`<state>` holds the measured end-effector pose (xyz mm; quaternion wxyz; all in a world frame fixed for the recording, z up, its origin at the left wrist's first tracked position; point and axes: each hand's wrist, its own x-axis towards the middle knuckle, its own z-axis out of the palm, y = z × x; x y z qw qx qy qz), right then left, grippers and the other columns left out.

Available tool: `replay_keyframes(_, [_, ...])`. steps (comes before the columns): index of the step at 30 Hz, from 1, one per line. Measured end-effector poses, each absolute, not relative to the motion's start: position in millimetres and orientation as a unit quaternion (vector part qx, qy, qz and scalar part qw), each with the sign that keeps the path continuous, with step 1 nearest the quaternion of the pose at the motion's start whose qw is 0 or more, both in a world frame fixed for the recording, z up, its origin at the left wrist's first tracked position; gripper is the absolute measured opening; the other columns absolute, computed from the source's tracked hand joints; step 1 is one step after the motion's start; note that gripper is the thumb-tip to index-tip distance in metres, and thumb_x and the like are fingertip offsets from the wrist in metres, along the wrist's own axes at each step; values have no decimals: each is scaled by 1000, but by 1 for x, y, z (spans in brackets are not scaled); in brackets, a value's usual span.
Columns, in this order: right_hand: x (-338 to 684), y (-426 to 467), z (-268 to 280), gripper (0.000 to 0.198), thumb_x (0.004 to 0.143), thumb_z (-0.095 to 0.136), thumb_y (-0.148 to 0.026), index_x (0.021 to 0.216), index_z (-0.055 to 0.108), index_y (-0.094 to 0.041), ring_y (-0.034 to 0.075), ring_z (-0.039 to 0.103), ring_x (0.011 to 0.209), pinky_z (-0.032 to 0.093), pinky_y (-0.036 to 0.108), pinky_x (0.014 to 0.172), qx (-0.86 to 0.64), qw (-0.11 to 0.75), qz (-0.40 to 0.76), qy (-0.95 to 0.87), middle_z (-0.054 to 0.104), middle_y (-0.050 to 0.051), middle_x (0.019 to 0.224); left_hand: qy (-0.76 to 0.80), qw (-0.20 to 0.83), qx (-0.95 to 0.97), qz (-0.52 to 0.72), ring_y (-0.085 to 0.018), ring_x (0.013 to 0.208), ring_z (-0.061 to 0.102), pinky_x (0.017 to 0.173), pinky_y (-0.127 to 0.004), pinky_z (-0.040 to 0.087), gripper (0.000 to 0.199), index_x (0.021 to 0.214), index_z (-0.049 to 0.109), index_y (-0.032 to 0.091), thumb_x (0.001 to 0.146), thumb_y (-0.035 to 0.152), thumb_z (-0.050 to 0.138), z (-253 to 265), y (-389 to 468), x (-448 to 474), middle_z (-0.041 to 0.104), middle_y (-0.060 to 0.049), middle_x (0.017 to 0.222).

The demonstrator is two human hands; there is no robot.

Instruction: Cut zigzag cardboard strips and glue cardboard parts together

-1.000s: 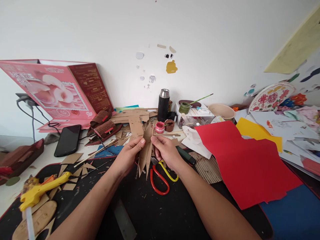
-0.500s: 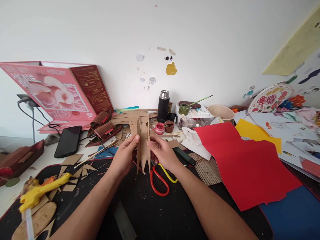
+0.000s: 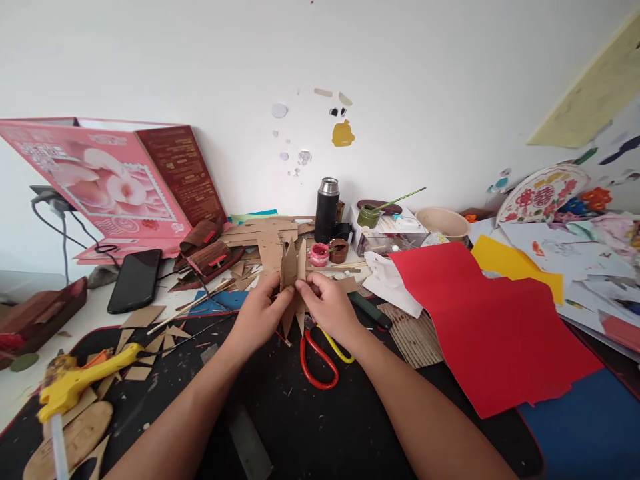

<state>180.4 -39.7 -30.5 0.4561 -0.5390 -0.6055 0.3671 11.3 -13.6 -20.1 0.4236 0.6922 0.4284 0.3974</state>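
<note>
Both hands hold pointed cardboard pieces (image 3: 289, 265) upright over the black mat, in the middle of the head view. My left hand (image 3: 265, 308) is closed on the left side of the pieces, its thumb pressed to their face. My right hand (image 3: 326, 303) pinches a narrow strip (image 3: 301, 257) on the right, its thumb near the left one. Below the right hand lie scissors (image 3: 320, 367) with red and yellow handles; their blades are mostly hidden. Behind the hands, more flat cardboard (image 3: 255, 233) lies on the table.
A yellow glue gun (image 3: 90, 380) lies at the left among cardboard scraps. Beyond it are a phone (image 3: 134, 280) and a pink box (image 3: 115, 180). Paint jars (image 3: 320, 254) and a black flask (image 3: 327, 212) stand at the back. Red paper (image 3: 493, 320) covers the right side.
The cardboard pieces have been drawn together from a spread, side-by-side position. My two hands have come closer, their thumbs now nearly meeting. The scissors stay where they were.
</note>
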Motion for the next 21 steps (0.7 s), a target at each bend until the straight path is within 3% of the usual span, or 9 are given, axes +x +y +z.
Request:
replay_keyframes(8, [174, -43, -32, 43, 101, 64, -30, 66, 40, -24, 15, 42, 58, 25, 29, 59, -576, 371, 241, -688, 48, -5, 59, 479, 387, 665, 422, -25, 88, 67, 77, -34, 53, 33, 102, 70, 20, 90, 48, 59, -19, -11, 9, 76, -5, 96])
replay_keyframes(21, [176, -41, -34, 36, 100, 66, -25, 69, 48, -22, 14, 46, 58, 26, 28, 60, -579, 352, 230, -699, 54, -5, 61, 508, 346, 682, 396, -22, 77, 62, 70, -33, 49, 21, 91, 61, 23, 87, 42, 52, -28, -9, 13, 69, -1, 84])
